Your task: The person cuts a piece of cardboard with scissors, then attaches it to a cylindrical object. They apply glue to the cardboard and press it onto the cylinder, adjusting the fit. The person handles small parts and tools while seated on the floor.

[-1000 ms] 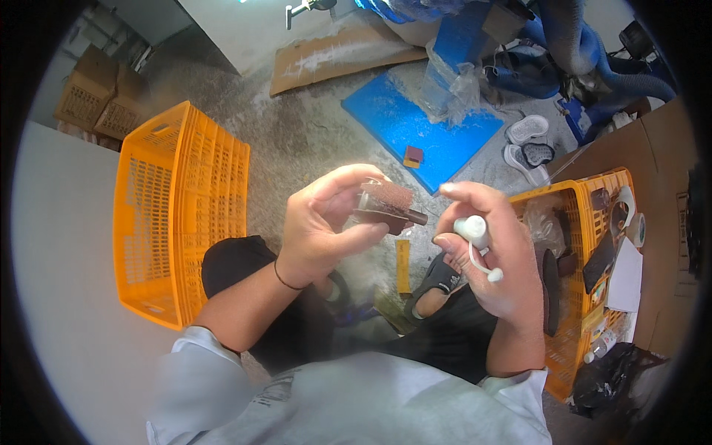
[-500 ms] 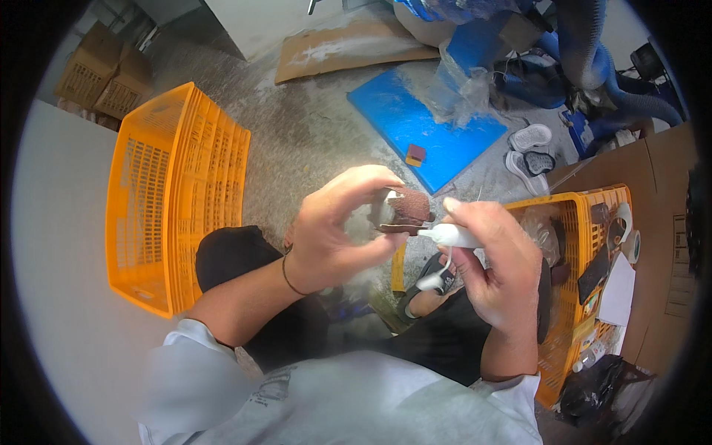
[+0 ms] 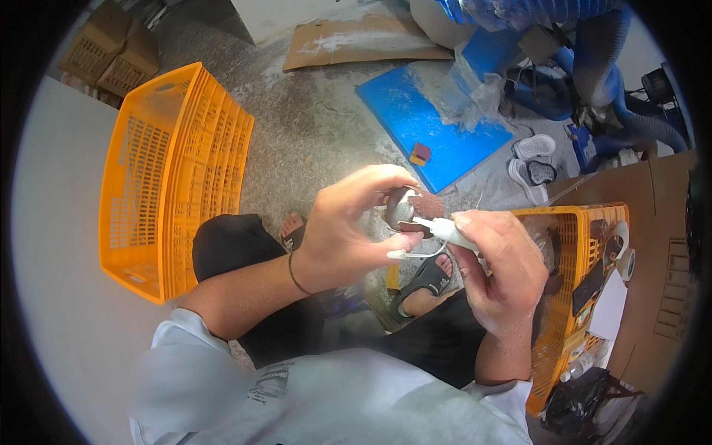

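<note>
Between the thumb and fingers of my left hand (image 3: 335, 226) sits a small rounded grey piece (image 3: 401, 210), with brown sandpaper (image 3: 428, 206) wrapped partly around it. One edge of the sandpaper stands loose at the lower side. My right hand (image 3: 504, 259) grips a white squeeze bottle (image 3: 454, 232) with a narrow nozzle, and its tip is at the loose sandpaper edge. Whether the tip touches the paper, I cannot tell. A white cap (image 3: 397, 254) hangs off the bottle on a thin strap, in front of my left thumb.
Stacked orange crates (image 3: 172, 185) stand at left. Ahead lies a blue board (image 3: 400, 111) bearing a small maroon-and-yellow block (image 3: 420, 153), with a cardboard sheet (image 3: 363, 44) beyond. At right are white shoes (image 3: 533, 147), blue hoses (image 3: 597, 74) and an orange crate (image 3: 547, 378) with tape rolls (image 3: 627, 263).
The bottle has tilted and its nozzle now overlaps the sandpaper edge. Its cap has swung left. The grey piece has turned to show more of its face, and the view has shifted slightly.
</note>
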`<state>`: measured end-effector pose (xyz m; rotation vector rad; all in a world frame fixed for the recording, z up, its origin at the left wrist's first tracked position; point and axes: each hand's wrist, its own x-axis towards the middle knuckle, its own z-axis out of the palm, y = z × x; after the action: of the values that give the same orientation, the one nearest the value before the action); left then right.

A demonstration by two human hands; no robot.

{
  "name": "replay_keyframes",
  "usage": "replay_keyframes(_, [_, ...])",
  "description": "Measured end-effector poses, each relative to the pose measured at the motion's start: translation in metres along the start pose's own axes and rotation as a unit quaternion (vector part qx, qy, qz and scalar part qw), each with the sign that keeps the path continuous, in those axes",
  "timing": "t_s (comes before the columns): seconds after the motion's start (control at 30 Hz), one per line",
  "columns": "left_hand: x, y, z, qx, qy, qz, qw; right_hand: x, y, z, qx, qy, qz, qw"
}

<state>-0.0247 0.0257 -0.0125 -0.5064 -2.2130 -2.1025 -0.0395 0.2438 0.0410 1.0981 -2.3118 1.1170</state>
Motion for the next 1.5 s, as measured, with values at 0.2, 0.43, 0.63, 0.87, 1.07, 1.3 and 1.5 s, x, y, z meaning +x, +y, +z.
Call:
replay_keyframes(0.2, [0.0018,0.0022,0.0026,0.016,0.039,0.022,0.999,0.0004,0.0001,0.0014,-0.003,-0.008,0.001,1.000])
replay_keyframes(0.43, [0.0021,0.0016,0.0043,0.025,0.052,0.020,0.998,0.0012,-0.0032,0.0007,-0.005,-0.014,0.021,1.000])
replay_keyframes(0.63, [0.0032,-0.0042,0.0097,0.012,0.076,0.040,0.996,0.0010,-0.0031,-0.0003,-0.016,-0.022,0.017,0.999])
replay_keyframes(0.87, [-0.0004,-0.0002,0.0043,0.038,0.021,-0.005,0.999,0.0008,-0.0031,-0.0012,-0.032,-0.033,0.010,0.999])
replay_keyframes(1.07, [0.0004,0.0005,0.0034,0.055,0.021,0.006,0.998,0.0009,-0.0034,-0.0017,-0.039,-0.034,0.006,0.999])
replay_keyframes(1.3, [-0.0002,-0.0004,0.0042,0.064,0.027,0.013,0.998,0.0002,-0.0041,-0.0022,-0.045,-0.040,0.007,0.998])
replay_keyframes(1.5, [-0.0005,-0.0012,0.0052,0.059,0.029,0.009,0.998,-0.0005,-0.0048,-0.0028,-0.048,-0.042,0.010,0.998])
